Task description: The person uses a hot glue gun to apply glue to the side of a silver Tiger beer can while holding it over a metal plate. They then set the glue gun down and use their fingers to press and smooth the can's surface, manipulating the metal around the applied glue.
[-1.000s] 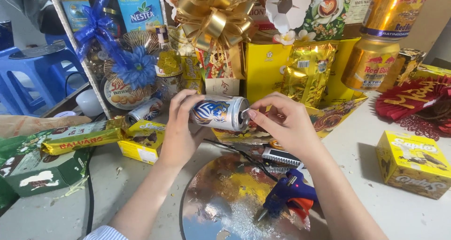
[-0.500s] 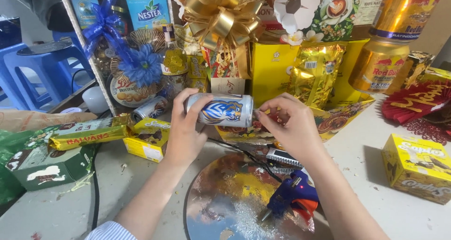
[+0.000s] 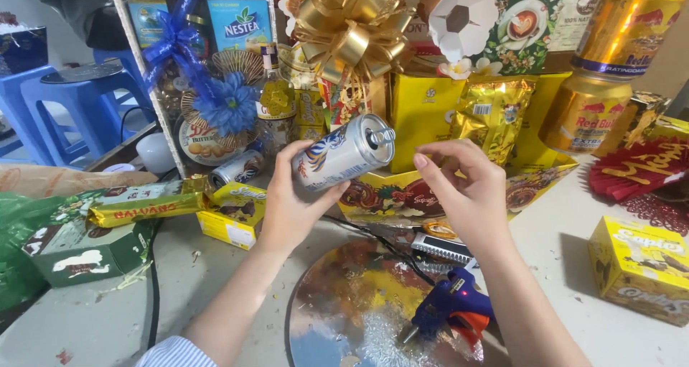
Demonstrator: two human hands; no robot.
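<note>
Now, can (image 3: 343, 152) in left hand (image 3: 291, 205) grip, tilted

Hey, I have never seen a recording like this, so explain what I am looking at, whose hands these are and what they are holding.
There is no machine here: a person wears a camera on the head, so this single view looks down over their own two arms. The left hand grips a silver drink can, tilted with its top toward the right. The right hand is empty, fingers curled just beside the can's top. Below on the pale table lie a shiny round board and a blue glue gun. Behind stand a gold bow, yellow snack boxes and gold cans.
</note>
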